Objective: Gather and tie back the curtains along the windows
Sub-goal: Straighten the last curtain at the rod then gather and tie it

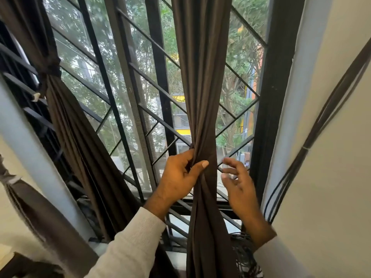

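Dark brown cloth hangs at the window's left edge: a tied curtain (50,69), already cinched by a band of the same fabric so that it stays clear of the glass. Next comes the black window grille (140,109), bare between the two drapes. In the middle, the loose curtain (202,97) is bunched into a narrow column, and the left hand (180,175) grips it low down near the sill, fingers behind and thumb across the front, probably to keep the folds together for tying. Just to its right, the right hand (239,181) hovers with its fingers spread and holds nothing, apart from the cloth. Dark cables (313,141) run down the wall at the right edge.
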Motion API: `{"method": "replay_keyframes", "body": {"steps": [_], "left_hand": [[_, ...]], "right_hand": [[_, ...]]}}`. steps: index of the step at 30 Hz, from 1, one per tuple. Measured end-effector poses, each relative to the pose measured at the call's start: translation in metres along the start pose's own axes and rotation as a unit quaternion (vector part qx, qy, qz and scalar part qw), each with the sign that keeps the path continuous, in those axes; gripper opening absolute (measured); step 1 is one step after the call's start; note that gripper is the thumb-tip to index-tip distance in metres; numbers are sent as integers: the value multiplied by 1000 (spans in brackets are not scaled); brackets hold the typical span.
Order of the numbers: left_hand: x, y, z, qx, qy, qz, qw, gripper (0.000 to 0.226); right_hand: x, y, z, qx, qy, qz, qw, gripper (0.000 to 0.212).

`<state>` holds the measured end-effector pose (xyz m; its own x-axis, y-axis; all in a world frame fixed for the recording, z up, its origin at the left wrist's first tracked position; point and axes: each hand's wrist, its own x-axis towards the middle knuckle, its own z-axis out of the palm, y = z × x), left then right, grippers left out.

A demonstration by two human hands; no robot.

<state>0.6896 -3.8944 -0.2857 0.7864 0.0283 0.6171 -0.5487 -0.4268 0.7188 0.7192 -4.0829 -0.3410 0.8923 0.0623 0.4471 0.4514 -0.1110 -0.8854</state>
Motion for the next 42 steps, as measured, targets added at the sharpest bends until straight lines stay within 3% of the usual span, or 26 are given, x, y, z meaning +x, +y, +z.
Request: {"method": "replay_keyframes", "body": {"steps": [2,4,8,10,13,16,20,23,26,28,30,34,36,39,42], "left_hand": [[-2,3,-1,-25,-12,9,1000,24],[-2,4,-4,-40,-16,1,999,28],[-2,2,-10,13,2,2,1000,35],[-3,5,-12,79,25,-3,997,38],[-3,8,-6,213,71,3,974,42],[-3,10,4,216,66,7,974,34],[-6,15,2,21,-1,-31,999,31],[-8,14,-6,9,-26,-30,999,36],[-10,9,-10,-15,-17,-50,998,38],[-10,11,-10,-48,-30,-67,996,38],[-10,13,-10,-53,-41,-66,996,41],[-9,12,-12,40,13,-56,998,43],[-11,14,-12,126,50,-38,990,39],[-12,19,-5,206,77,-16,975,29],[-11,20,3,160,43,-10,986,23]], "right_hand": [[13,2,4,89,-64,78,991,44],[18,0,2,144,-70,89,983,31],[3,-13,-3,70,47,43,996,11],[-14,-22,-1,-30,106,-26,994,11],[-39,-28,13,-192,158,-200,948,12],[-48,-18,30,-243,93,-268,928,13],[-42,-10,31,-213,7,-245,946,29],[-38,-13,20,-113,-37,-242,963,27],[-26,-18,10,-14,45,-97,994,33],[-12,-20,7,55,-5,16,998,34],[-2,-16,5,88,-47,52,994,28],[-10,-20,2,-26,83,-8,996,12],[-23,-22,6,-121,145,-99,977,11],[-42,-23,21,-229,141,-254,929,10],[-55,-16,32,-333,110,-291,890,27]]}}
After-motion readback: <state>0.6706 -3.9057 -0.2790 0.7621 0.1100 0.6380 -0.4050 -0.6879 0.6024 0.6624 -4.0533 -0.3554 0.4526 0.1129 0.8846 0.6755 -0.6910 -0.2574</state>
